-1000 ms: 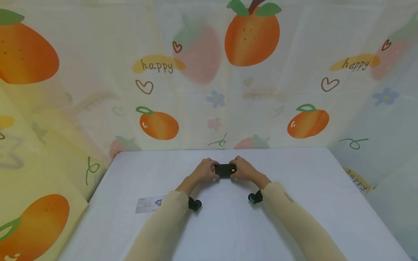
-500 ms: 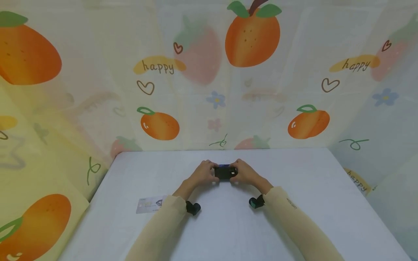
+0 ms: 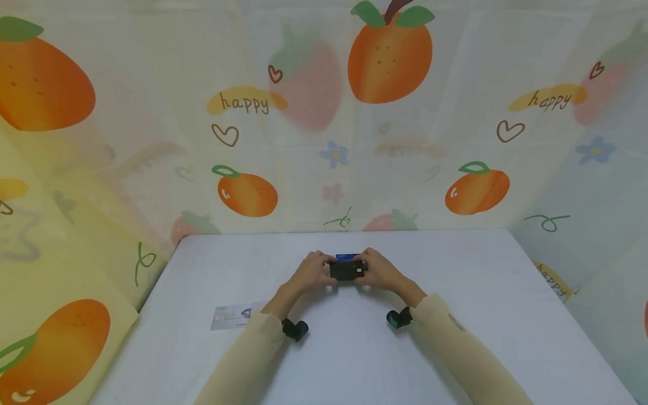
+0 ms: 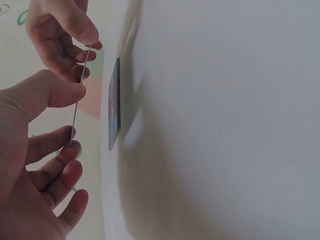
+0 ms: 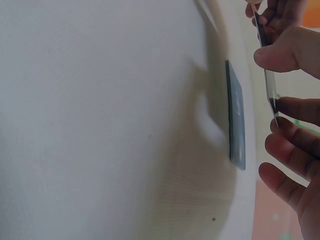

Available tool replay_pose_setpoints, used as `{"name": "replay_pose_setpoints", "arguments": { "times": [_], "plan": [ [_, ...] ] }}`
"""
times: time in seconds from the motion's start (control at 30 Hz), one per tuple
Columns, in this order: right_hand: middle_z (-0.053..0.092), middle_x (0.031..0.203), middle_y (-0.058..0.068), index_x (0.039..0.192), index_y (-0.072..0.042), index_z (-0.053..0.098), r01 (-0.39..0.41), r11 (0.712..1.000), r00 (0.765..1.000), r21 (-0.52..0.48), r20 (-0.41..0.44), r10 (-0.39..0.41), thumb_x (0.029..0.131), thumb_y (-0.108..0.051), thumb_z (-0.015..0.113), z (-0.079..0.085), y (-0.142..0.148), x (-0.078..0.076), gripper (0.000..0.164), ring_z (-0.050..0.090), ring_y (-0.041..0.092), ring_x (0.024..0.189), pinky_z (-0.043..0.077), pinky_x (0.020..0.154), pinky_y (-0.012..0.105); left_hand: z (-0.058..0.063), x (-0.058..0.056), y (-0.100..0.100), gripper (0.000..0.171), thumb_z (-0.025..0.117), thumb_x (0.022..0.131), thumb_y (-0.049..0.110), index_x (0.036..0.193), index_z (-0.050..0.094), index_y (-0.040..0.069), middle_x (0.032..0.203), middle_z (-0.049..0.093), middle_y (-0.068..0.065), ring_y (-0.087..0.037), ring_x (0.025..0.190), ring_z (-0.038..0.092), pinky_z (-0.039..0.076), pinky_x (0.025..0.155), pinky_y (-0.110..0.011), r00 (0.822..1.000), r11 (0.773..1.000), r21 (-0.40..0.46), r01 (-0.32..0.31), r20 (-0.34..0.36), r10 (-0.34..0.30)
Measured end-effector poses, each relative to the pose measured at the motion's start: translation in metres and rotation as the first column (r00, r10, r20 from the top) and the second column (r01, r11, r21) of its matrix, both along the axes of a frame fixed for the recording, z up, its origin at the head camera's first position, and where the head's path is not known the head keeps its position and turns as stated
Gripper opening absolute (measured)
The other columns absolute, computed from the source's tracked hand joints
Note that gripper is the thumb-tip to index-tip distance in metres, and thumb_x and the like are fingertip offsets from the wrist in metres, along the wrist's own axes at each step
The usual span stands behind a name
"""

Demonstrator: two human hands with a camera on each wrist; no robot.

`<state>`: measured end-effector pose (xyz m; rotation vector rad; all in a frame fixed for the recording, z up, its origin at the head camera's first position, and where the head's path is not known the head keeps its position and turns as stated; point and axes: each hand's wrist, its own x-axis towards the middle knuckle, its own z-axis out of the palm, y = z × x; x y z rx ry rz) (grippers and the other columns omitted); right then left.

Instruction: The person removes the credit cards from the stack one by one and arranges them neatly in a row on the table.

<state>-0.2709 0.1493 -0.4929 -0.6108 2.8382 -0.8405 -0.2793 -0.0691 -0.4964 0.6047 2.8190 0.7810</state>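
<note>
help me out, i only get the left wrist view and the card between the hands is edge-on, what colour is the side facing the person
Observer: In the head view, that side of the held card is black, with a small pale patch by the right hand.
Operator: anything lying on the table nearer the person that i'm missing
Observer: Yes, a pale card lies on the table to the left, its lower right part hidden behind the left sleeve.
</note>
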Motion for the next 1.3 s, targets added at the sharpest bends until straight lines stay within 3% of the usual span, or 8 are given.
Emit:
{"name": "replay_pose_setpoints", "arguments": {
  "times": [0.2,0.47,1.3],
  "plan": [
    [0.057,0.115,0.013,0.124,-0.002,0.062,-0.006,1.0,1.0,0.001,-0.009,0.006,0.074,-0.022,0.079,-0.002,0.0,0.004,0.056,0.054,0.025,0.103,0.047,0.095,0.043,-0.001,0.006,-0.005,0.056,0.079,0.074,0.027,0.124,0.064,0.008,0.116,0.06,-0.013,-0.027,0.107,0.052,0.046,0.09,-0.041,0.999,0.998,0.051,0.024,-0.029,-0.022],
    [0.057,0.116,0.012,0.123,-0.003,0.063,-0.005,1.0,0.999,-0.017,-0.036,0.005,0.074,-0.022,0.078,0.002,-0.002,0.012,0.054,0.055,0.024,0.105,0.047,0.095,0.043,0.0,0.014,-0.011,0.054,0.079,0.077,0.026,0.126,0.062,0.01,0.119,0.056,-0.013,-0.027,0.11,0.051,0.048,0.091,-0.042,1.0,0.994,0.113,0.003,0.015,-0.005],
    [0.057,0.113,0.008,0.122,-0.005,0.065,-0.04,0.999,0.996,-0.004,-0.079,0.04,0.076,-0.022,0.081,0.001,-0.016,0.026,0.052,0.055,0.021,0.104,0.047,0.093,0.041,-0.001,0.034,-0.025,0.056,0.08,0.076,0.025,0.127,0.061,0.011,0.122,0.057,-0.011,-0.026,0.112,0.049,0.046,0.096,-0.044,1.0,0.994,0.102,-0.029,-0.003,0.029]
  ]
}}
